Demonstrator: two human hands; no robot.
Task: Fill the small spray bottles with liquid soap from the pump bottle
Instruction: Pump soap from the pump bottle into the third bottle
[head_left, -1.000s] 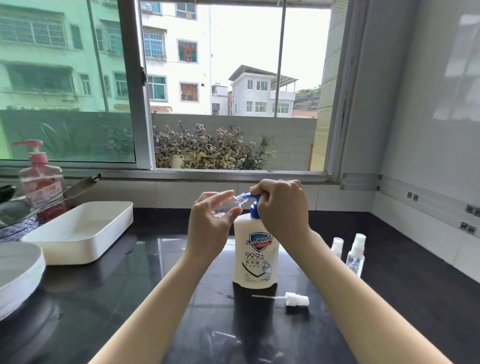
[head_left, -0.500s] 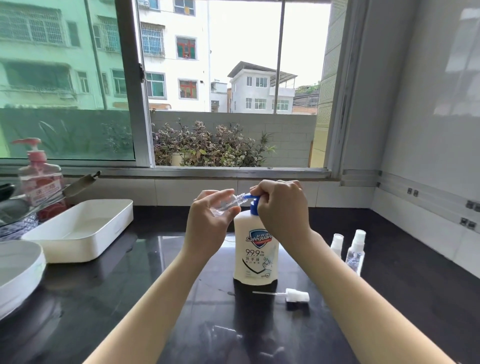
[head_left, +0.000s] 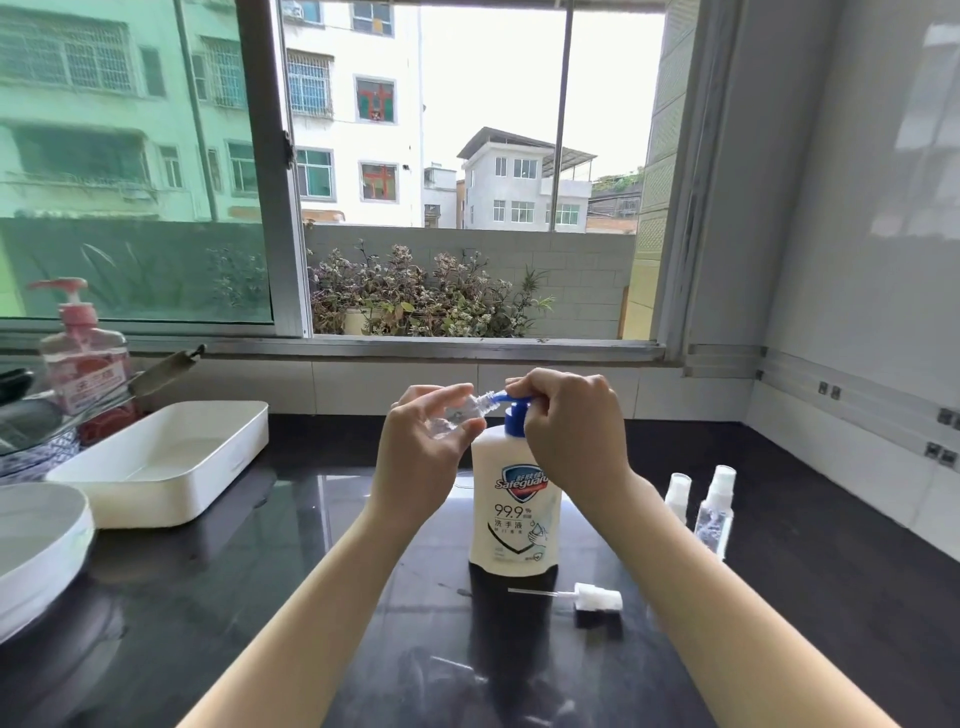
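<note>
A white pump bottle (head_left: 514, 514) with a blue pump head stands upright on the dark counter in the middle. My left hand (head_left: 421, 457) holds a small clear spray bottle (head_left: 457, 415) tilted, its open neck against the blue spout. My right hand (head_left: 569, 431) is curled over the pump head (head_left: 511, 413). A loose white spray top (head_left: 597, 596) with its thin tube lies on the counter in front of the pump bottle. Two more small spray bottles (head_left: 717, 512) with white tops stand to the right.
A white rectangular tray (head_left: 156, 462) sits at the left, with a white round dish (head_left: 36, 530) nearer me. A pink pump bottle (head_left: 85, 358) stands at the far left by a dish rack. The window sill runs behind; a tiled wall closes the right side.
Both hands stay at the pump head. The small bottle's neck has settled a little closer against the spout. The view has shifted slightly.
</note>
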